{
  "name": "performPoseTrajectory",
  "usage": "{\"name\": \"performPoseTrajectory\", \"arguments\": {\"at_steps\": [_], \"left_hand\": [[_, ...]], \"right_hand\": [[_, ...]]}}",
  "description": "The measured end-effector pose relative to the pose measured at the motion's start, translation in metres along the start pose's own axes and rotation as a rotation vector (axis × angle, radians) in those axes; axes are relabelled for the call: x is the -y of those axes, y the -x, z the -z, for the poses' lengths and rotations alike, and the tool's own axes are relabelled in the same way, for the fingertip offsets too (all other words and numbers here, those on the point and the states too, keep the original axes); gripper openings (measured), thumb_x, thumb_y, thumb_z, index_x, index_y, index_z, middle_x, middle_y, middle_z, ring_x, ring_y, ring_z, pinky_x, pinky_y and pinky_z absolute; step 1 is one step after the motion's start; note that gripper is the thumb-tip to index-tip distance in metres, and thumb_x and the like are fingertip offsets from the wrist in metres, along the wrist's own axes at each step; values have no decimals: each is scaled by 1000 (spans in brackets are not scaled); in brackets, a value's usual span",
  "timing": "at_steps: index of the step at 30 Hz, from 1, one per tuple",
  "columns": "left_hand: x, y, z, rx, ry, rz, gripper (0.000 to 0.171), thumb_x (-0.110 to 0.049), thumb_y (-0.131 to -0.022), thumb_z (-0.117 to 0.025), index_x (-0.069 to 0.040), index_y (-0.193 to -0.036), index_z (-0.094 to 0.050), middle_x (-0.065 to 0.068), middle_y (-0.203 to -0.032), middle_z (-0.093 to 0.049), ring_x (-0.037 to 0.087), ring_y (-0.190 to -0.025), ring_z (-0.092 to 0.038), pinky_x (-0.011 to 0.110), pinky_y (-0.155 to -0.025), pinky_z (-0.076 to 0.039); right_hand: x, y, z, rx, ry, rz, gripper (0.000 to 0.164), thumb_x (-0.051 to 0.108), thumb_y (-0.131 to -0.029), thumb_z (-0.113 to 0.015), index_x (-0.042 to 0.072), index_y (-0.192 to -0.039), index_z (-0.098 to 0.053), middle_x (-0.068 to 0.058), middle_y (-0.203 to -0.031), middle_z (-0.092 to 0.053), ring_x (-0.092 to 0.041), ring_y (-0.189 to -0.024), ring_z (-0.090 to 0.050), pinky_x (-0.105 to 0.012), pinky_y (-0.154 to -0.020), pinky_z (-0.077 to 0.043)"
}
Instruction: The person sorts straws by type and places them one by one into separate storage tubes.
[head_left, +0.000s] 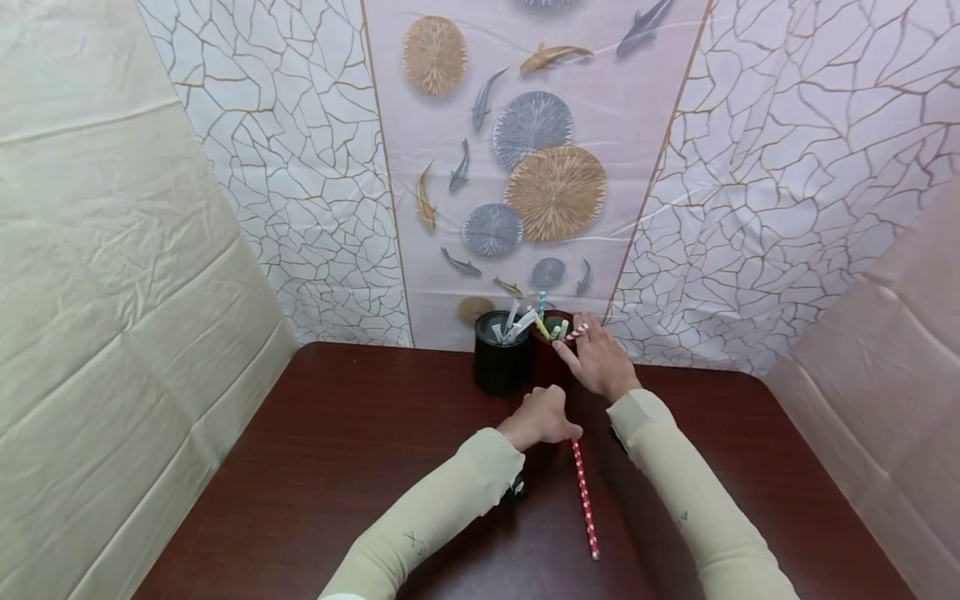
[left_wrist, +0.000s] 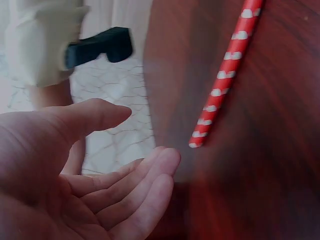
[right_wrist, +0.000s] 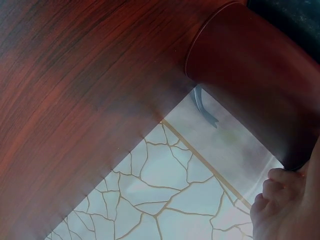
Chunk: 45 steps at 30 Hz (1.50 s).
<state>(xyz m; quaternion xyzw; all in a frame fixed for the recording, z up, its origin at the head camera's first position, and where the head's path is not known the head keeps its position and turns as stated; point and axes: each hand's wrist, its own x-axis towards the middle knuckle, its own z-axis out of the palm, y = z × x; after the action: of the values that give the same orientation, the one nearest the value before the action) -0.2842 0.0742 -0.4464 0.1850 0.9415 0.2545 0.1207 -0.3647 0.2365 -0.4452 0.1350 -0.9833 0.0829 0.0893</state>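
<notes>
A red paper straw with white dots (head_left: 585,498) lies on the table, its far end close by my left hand (head_left: 543,414). In the left wrist view the left hand (left_wrist: 115,185) holds nothing; its thumb and loosely bent fingers are apart, just short of the straw's end (left_wrist: 197,140). My right hand (head_left: 602,360) grips the rim of a dark red cup (right_wrist: 250,65), with thumb and fingers on either side. Several straws stand in that cup, among them a pink-and-white striped straw (head_left: 577,332) leaning toward the right hand.
Touching the red cup on its left, a black cup (head_left: 501,367) holds several slim items in clear wrappers (head_left: 517,327). Both stand near the back edge of the dark wooden table (head_left: 337,442). Patterned cloth (head_left: 322,167) hangs behind it.
</notes>
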Motion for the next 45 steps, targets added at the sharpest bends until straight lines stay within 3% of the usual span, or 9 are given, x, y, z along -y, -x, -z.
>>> {"name": "performPoseTrajectory", "arguments": {"at_steps": [4, 11, 16, 23, 27, 31, 36, 45], "left_hand": [[5, -4, -15, 8, 45, 54, 31, -33, -91, -84, -10, -86, -64, 4, -77, -64, 30, -95, -67, 34, -74, -53], [8, -14, -35, 0, 87, 96, 35, -32, -91, -83, -12, -68, -66, 3, -56, -68, 21, -71, -65, 29, -62, -52], [6, -24, -40, -5, 81, 132, 36, -33, -91, -83, -11, -68, -67, 6, -58, -71, 20, -71, -62, 31, -63, -52], [3, -34, -43, -16, 83, 210, 31, -31, -88, -87, -11, -73, -67, 3, -54, -66, 17, -52, -65, 30, -53, -51], [14, -62, -64, -36, 25, 233, 28, -36, -83, -90, -15, -80, -72, 2, -57, -66, 18, -58, -65, 33, -54, -52], [23, -89, -82, -54, -11, 263, 32, -39, -76, -95, -17, -90, -77, 3, -74, -71, 24, -78, -66, 37, -59, -55], [22, -92, -84, -63, 20, 315, 38, -34, -74, -97, -15, -100, -78, 8, -92, -73, 28, -86, -67, 39, -62, -57], [14, -77, -73, -38, 121, 359, 26, -26, -78, -94, -11, -89, -76, 5, -59, -67, 23, -59, -66, 36, -54, -56]], "right_hand": [[0, 0, -2, 16, 0, -8, 87, 59, -112, -26, -11, -163, -21, -29, -173, -18, -43, -164, -15, -59, -132, -20], [-1, 0, -2, 18, 0, -6, 86, 59, -113, -26, -11, -163, -21, -29, -173, -19, -43, -164, -16, -58, -132, -21], [-1, 0, 0, 22, -2, -11, 87, 60, -112, -25, -10, -164, -20, -29, -174, -18, -42, -164, -15, -58, -132, -20], [-2, -2, -1, 21, 2, -3, 86, 59, -113, -26, -11, -164, -20, -29, -174, -18, -42, -164, -15, -58, -133, -19], [-2, -2, -2, 19, 6, -4, 85, 58, -113, -27, -10, -164, -21, -29, -174, -19, -42, -164, -16, -57, -133, -20], [-2, -1, -2, 14, 12, -3, 85, 57, -113, -28, -10, -164, -21, -29, -173, -20, -42, -164, -17, -57, -132, -21], [-2, -1, -2, 7, 9, -3, 85, 57, -113, -27, -11, -163, -21, -30, -173, -20, -43, -163, -17, -58, -132, -21], [-3, -1, -3, -4, -1, -3, 85, 57, -113, -30, -11, -163, -23, -30, -172, -22, -42, -163, -18, -58, -132, -22]]}}
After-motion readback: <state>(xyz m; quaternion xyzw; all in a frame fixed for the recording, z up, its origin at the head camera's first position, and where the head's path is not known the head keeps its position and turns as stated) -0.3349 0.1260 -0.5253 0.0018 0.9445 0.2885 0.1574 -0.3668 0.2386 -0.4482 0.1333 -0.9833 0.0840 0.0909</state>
